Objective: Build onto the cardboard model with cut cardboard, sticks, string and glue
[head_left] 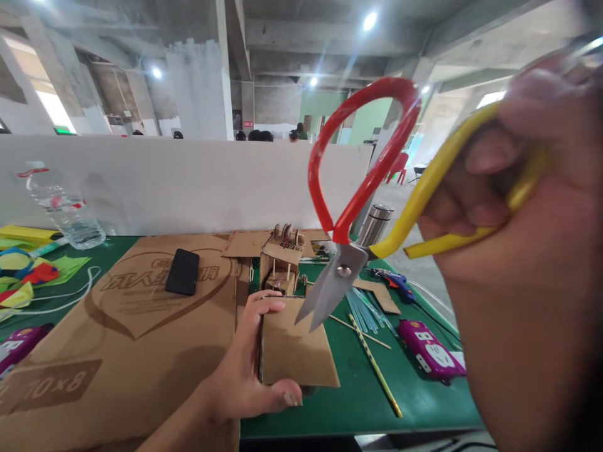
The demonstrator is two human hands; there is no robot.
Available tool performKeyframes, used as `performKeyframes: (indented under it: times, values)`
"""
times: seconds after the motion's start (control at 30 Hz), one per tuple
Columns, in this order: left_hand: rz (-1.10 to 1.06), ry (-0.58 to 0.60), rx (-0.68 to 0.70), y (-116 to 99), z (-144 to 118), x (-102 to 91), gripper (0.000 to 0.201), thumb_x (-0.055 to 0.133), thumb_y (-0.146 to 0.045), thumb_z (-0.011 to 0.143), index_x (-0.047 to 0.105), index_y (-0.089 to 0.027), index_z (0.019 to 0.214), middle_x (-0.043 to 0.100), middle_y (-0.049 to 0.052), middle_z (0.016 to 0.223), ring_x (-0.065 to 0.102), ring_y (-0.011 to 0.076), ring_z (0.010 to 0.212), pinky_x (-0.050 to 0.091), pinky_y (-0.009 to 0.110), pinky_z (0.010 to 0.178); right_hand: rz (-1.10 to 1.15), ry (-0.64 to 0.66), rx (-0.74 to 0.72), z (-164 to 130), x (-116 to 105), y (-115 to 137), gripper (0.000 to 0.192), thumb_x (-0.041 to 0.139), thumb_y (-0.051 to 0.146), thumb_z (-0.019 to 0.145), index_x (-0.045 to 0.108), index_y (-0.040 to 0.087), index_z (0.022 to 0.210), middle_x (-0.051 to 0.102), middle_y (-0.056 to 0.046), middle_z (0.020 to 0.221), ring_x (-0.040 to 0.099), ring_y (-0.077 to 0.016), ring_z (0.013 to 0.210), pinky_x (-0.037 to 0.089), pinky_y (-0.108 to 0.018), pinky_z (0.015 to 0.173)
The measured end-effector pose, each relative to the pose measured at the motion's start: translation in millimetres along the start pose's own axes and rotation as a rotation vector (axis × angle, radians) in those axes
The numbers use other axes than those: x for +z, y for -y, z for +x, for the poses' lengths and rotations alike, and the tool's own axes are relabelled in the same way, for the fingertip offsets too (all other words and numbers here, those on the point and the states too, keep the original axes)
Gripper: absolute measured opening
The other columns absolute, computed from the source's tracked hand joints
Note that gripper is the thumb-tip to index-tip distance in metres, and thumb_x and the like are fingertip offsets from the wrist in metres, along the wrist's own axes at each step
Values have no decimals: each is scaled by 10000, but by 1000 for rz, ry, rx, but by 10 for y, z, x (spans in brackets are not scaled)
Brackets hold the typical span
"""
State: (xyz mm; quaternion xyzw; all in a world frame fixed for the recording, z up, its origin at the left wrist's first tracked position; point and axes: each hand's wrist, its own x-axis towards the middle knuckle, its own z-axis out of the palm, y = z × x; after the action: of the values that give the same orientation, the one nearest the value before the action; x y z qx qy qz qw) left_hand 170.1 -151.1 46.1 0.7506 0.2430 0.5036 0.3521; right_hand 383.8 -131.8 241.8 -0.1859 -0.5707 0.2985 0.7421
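Green tabletop (351, 392) is spanning the lower frame. Lower ctr., L hand (240, 370) is clasping a cardboard pc. (296, 345) by its L side, thumb & fingers spanning it. Upper R, R hand (560, 169) is gripping red/yellow scissors (346, 260) by the yellow handle (428, 187); parted blades (325, 292) are pointing down-L from the grip, twd ctr.

One camera on the head

The camera looks forward and down. The right hand (551, 201) is very close, big and blurry. The left hand (245, 370) is lower and farther off, above the green table (339, 402). Beyond the hands it sees a white wall (169, 182) and the ceiling (325, 37).
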Motion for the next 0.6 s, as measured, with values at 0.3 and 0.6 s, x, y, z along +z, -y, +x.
performKeyframes:
  times: [0.3, 0.6]
  values:
    - [10, -14, 23, 5, 7, 9, 751, 684, -717, 735, 404, -321, 1310, 402, 100, 1275, 350, 366, 1317, 321, 582, 1094, 90, 10, -17, -49, 66, -44, 330, 446, 60, 923, 563, 215, 656, 430, 69, 537, 228, -62, 296, 193, -231, 231]
    - [13, -8, 23, -4, 21, 6, 730, 675, -715, 746, 407, -336, 1310, 399, 96, 1279, 358, 351, 1303, 354, 555, 1072, 90, 9, -18, -56, 13, -85, 210, 532, 125, 889, 578, 225, 711, 424, 80, 542, 238, -67, 286, 178, -268, 240]
